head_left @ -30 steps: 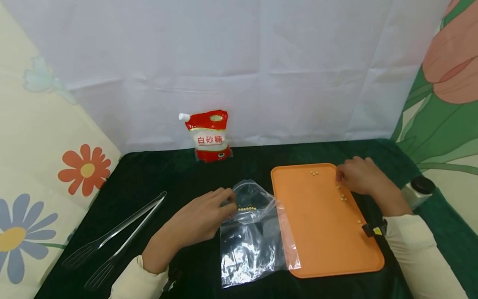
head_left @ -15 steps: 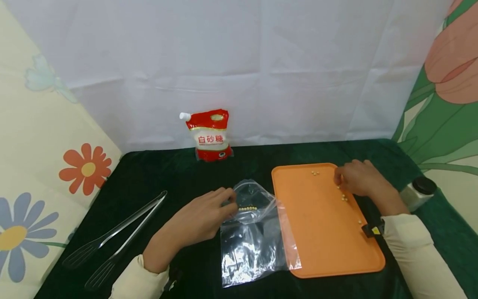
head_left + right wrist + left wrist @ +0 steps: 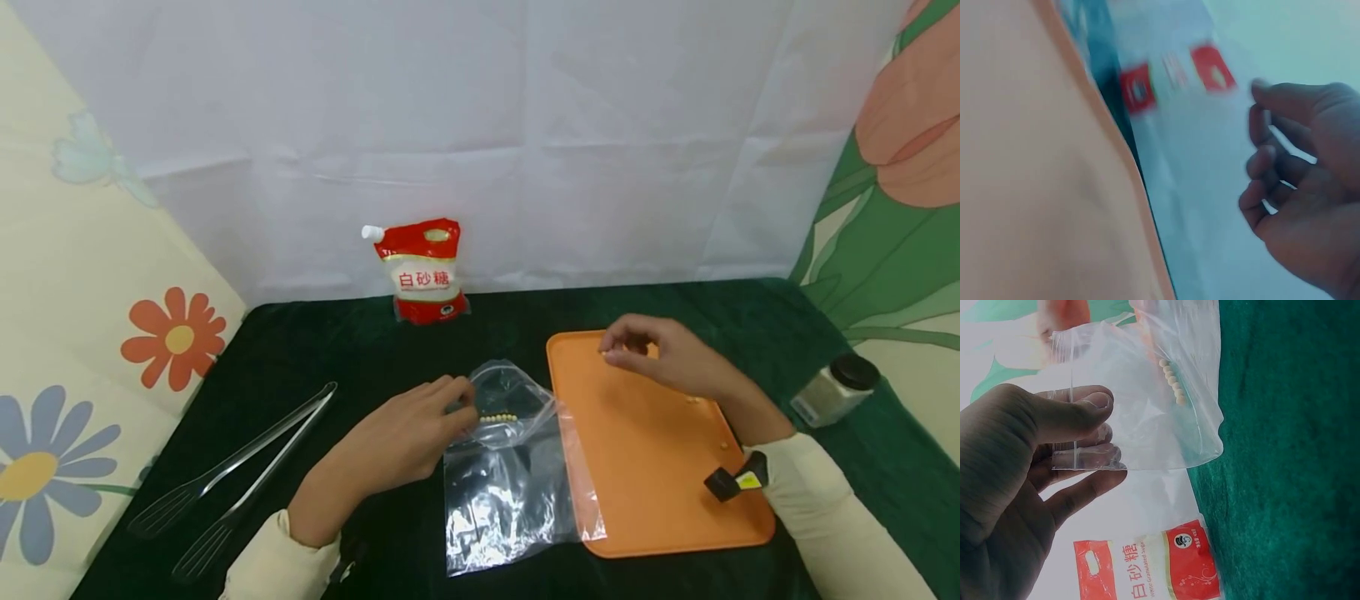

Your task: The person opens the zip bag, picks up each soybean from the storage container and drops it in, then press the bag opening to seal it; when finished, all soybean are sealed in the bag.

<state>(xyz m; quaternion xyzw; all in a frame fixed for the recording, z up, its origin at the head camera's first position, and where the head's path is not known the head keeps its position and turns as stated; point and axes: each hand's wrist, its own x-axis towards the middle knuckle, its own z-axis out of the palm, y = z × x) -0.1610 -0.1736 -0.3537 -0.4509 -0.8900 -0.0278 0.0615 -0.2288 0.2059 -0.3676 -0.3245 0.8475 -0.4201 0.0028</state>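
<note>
My left hand (image 3: 408,429) pinches the open top of a clear zip-lock bag (image 3: 1147,425) between thumb and fingers. A row of small round yellow beans (image 3: 497,418) lies inside the bag, whose lower part spreads over the table and overlaps the left edge of an orange tray (image 3: 645,492). Over the tray's far end, my right hand (image 3: 667,354) holds thumb and forefinger close together, with a tiny pale bean (image 3: 602,352) at the tips. A few loose beans (image 3: 693,399) sit along the tray's right side; others are hidden behind the hand. The right wrist view is blurred.
A red and white sugar pouch (image 3: 427,279) stands at the back against the white cloth. Metal tongs (image 3: 255,467) lie at the left. To the right of the tray, a dark-lidded jar (image 3: 836,390) stands on the green cloth.
My right hand has left the tray's far right edge and moved left over the tray, a bean now showing at its fingertips. The left hand and bag have stayed put.
</note>
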